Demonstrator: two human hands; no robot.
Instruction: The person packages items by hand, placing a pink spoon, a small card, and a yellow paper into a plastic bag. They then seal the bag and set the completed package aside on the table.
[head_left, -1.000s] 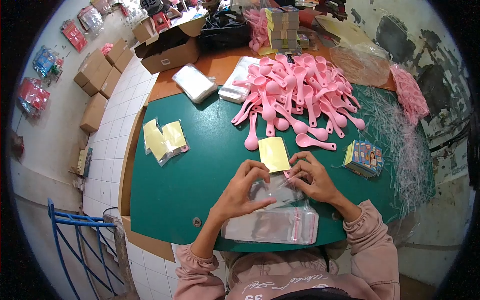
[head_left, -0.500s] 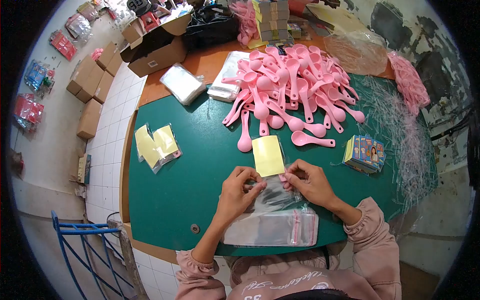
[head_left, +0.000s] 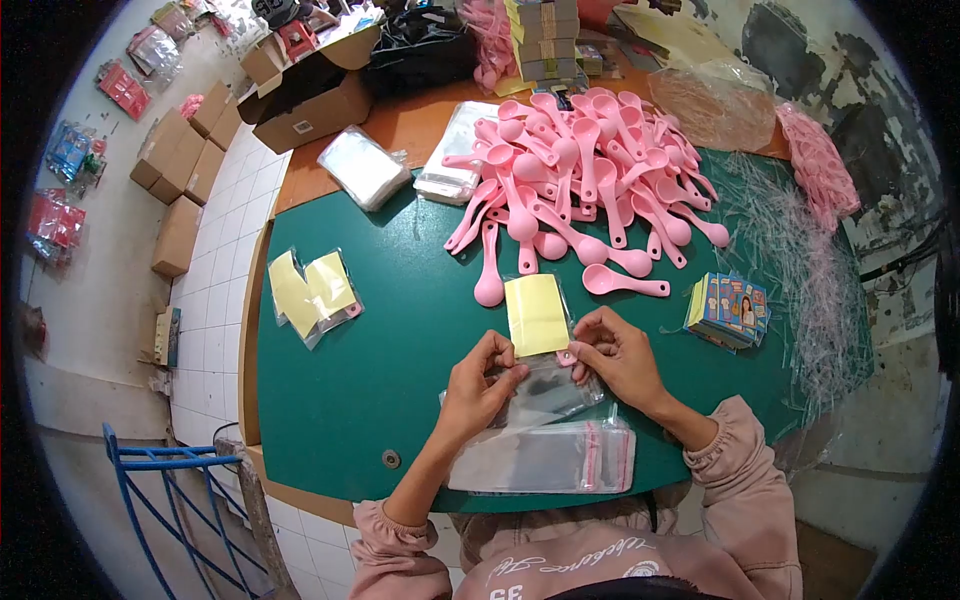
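Where fingers [head_left: 513,369] pinch it, clear bag [head_left: 552,388] shows yellow card [head_left: 537,314].

head camera, looking steeply down, close over green table [head_left: 400,330]

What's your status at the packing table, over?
Left hand, right hand both pinching bag. Card at bag's far end. Spoons beyond, apart from hands.
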